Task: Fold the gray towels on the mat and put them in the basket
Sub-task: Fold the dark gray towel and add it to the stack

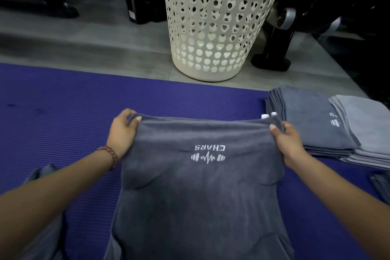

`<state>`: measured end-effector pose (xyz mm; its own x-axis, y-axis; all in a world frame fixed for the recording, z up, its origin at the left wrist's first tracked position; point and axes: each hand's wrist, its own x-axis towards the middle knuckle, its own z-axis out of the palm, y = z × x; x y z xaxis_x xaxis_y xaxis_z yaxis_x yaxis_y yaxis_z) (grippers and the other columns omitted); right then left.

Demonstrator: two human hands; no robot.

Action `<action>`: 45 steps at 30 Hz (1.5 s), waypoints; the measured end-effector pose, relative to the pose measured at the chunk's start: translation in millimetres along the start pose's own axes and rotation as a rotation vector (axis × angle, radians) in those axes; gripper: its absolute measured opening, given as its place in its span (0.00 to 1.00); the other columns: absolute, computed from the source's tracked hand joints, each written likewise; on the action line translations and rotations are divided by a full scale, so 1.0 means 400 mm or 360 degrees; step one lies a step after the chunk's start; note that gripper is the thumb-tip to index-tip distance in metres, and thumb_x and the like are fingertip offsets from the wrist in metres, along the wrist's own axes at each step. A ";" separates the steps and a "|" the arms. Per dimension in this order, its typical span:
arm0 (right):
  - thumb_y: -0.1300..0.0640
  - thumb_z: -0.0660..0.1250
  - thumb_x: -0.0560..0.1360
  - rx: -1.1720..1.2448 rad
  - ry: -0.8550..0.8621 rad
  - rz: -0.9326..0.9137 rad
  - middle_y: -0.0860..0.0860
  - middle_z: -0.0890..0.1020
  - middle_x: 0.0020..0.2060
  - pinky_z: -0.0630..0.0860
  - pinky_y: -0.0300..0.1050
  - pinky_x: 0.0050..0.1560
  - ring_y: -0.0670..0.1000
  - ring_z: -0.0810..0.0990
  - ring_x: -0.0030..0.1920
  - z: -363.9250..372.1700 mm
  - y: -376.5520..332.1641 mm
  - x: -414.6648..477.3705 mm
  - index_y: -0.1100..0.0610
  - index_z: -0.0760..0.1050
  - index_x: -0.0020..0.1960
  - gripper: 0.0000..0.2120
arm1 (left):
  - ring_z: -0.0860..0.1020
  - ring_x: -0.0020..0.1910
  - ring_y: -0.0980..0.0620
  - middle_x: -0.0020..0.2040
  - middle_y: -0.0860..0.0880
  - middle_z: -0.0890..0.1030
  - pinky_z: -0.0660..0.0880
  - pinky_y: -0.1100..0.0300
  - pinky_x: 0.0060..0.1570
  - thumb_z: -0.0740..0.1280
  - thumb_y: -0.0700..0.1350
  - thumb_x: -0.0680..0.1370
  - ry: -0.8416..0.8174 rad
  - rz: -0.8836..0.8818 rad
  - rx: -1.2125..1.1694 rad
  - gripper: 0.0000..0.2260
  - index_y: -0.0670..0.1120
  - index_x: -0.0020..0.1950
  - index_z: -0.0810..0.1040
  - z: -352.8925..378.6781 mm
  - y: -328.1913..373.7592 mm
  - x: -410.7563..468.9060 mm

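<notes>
The purple mat [63, 95] shows a wide open stretch on its left half. Over the mat's middle the gray towel [200, 196] is held up, long axis running toward me, logo upside down. The white basket [213, 27] stands just past the mat's far edge, its contents hidden from here. Folded towels [312, 120] are stacked at the mat's right end. The left hand [121, 133] and right hand [289, 141] each pinch a top corner of the towel.

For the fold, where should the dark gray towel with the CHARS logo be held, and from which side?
At the two corners of its far edge, each approached from its outer side. The towel is wide and limp, so pinching both corners probably keeps that edge straight. The left hand and right hand grip there, thumbs on top.
</notes>
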<state>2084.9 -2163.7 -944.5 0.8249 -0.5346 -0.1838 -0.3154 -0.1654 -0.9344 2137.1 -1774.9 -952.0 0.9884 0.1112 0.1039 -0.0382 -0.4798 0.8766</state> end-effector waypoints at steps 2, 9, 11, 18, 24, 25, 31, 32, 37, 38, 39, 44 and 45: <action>0.57 0.61 0.79 -0.0093 0.0019 -0.0005 0.55 0.77 0.51 0.71 0.44 0.50 0.53 0.75 0.49 0.045 -0.013 0.058 0.59 0.73 0.58 0.10 | 0.73 0.40 0.45 0.41 0.41 0.75 0.69 0.55 0.42 0.61 0.39 0.80 0.0014 -0.0046 0.0054 0.07 0.36 0.46 0.72 0.019 -0.016 0.058; 0.59 0.63 0.78 -0.0532 0.0050 0.0063 0.60 0.78 0.45 0.68 0.45 0.47 0.54 0.74 0.46 0.097 0.099 0.158 0.65 0.76 0.51 0.09 | 0.75 0.40 0.45 0.38 0.49 0.76 0.68 0.54 0.40 0.63 0.46 0.79 -0.0229 -0.0037 0.0506 0.06 0.48 0.42 0.73 0.096 -0.121 0.132; 0.59 0.63 0.77 -0.0476 0.0075 0.0082 0.58 0.78 0.40 0.68 0.46 0.44 0.56 0.75 0.43 0.102 0.124 0.158 0.63 0.75 0.45 0.08 | 0.75 0.38 0.45 0.37 0.50 0.76 0.67 0.54 0.36 0.62 0.50 0.79 -0.0224 0.0012 0.0700 0.08 0.49 0.42 0.72 0.109 -0.132 0.129; 0.56 0.67 0.76 -0.0476 -0.0037 -0.0132 0.52 0.76 0.36 0.68 0.44 0.38 0.50 0.73 0.39 0.110 0.091 0.168 0.59 0.73 0.42 0.07 | 0.75 0.40 0.47 0.40 0.51 0.78 0.69 0.53 0.38 0.61 0.52 0.79 -0.0089 0.0017 0.0589 0.07 0.50 0.47 0.74 0.107 -0.141 0.139; 0.58 0.63 0.78 -0.0511 0.0002 -0.0242 0.50 0.74 0.35 0.67 0.44 0.39 0.52 0.73 0.39 0.123 0.104 0.166 0.60 0.71 0.46 0.05 | 0.73 0.38 0.46 0.40 0.50 0.76 0.64 0.55 0.37 0.59 0.51 0.80 0.0051 -0.0075 0.0726 0.07 0.49 0.46 0.72 0.125 -0.143 0.140; 0.57 0.64 0.77 -0.0655 0.0004 -0.0245 0.50 0.75 0.36 0.66 0.45 0.40 0.53 0.74 0.41 0.125 0.104 0.170 0.59 0.72 0.46 0.05 | 0.72 0.39 0.47 0.43 0.50 0.75 0.64 0.55 0.38 0.59 0.51 0.80 0.0064 -0.0100 0.0783 0.08 0.49 0.47 0.73 0.127 -0.143 0.142; 0.56 0.66 0.75 -0.1414 -0.0358 -0.0279 0.54 0.71 0.54 0.69 0.45 0.52 0.55 0.72 0.54 0.119 0.078 0.197 0.59 0.72 0.55 0.10 | 0.70 0.59 0.40 0.61 0.46 0.74 0.67 0.47 0.54 0.65 0.47 0.76 -0.0188 0.0072 0.0866 0.13 0.42 0.57 0.76 0.119 -0.160 0.181; 0.57 0.66 0.75 -0.1438 -0.0477 -0.0276 0.55 0.67 0.58 0.66 0.44 0.57 0.55 0.69 0.59 0.111 0.077 0.207 0.61 0.72 0.58 0.14 | 0.70 0.61 0.41 0.62 0.47 0.74 0.67 0.46 0.58 0.66 0.48 0.75 -0.0270 0.0057 0.0839 0.14 0.43 0.58 0.76 0.112 -0.163 0.187; 0.62 0.70 0.71 -0.1305 -0.0660 -0.0405 0.53 0.69 0.50 0.64 0.40 0.50 0.51 0.70 0.49 0.085 0.064 0.222 0.55 0.71 0.45 0.08 | 0.72 0.51 0.48 0.52 0.47 0.74 0.69 0.53 0.56 0.69 0.40 0.75 -0.0433 0.0048 0.0560 0.08 0.40 0.52 0.76 0.098 -0.142 0.192; 0.63 0.70 0.71 -0.1259 -0.0661 -0.0415 0.53 0.71 0.48 0.65 0.41 0.50 0.51 0.71 0.48 0.091 0.064 0.217 0.53 0.70 0.41 0.09 | 0.71 0.49 0.49 0.48 0.49 0.73 0.69 0.54 0.54 0.69 0.39 0.75 -0.0421 0.0005 0.0511 0.07 0.40 0.51 0.76 0.098 -0.130 0.193; 0.64 0.70 0.70 -0.1202 -0.0658 -0.0412 0.53 0.73 0.47 0.65 0.42 0.49 0.51 0.72 0.46 0.094 0.064 0.212 0.53 0.70 0.39 0.11 | 0.71 0.47 0.50 0.45 0.51 0.73 0.69 0.54 0.52 0.69 0.39 0.75 -0.0415 -0.0042 0.0472 0.05 0.41 0.49 0.76 0.098 -0.119 0.194; 0.66 0.70 0.70 -0.1111 -0.0597 -0.0405 0.53 0.77 0.40 0.68 0.42 0.41 0.51 0.74 0.42 0.088 0.062 0.217 0.53 0.71 0.37 0.11 | 0.74 0.36 0.50 0.38 0.45 0.77 0.69 0.54 0.40 0.69 0.40 0.73 -0.0561 -0.0040 0.0579 0.07 0.43 0.36 0.76 0.089 -0.108 0.202; 0.66 0.71 0.70 -0.1090 -0.0583 -0.0384 0.51 0.77 0.37 0.68 0.41 0.39 0.51 0.74 0.40 0.083 0.062 0.217 0.54 0.71 0.36 0.11 | 0.74 0.36 0.52 0.37 0.46 0.76 0.69 0.56 0.38 0.69 0.42 0.74 -0.0562 -0.0026 0.0587 0.08 0.45 0.35 0.75 0.087 -0.108 0.198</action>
<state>2164.3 -2186.5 -993.7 0.9705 -0.1341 -0.2003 -0.2286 -0.7752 -0.5889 2222.2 -1775.6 -997.9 0.9803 -0.1490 -0.1294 -0.0306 -0.7626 0.6461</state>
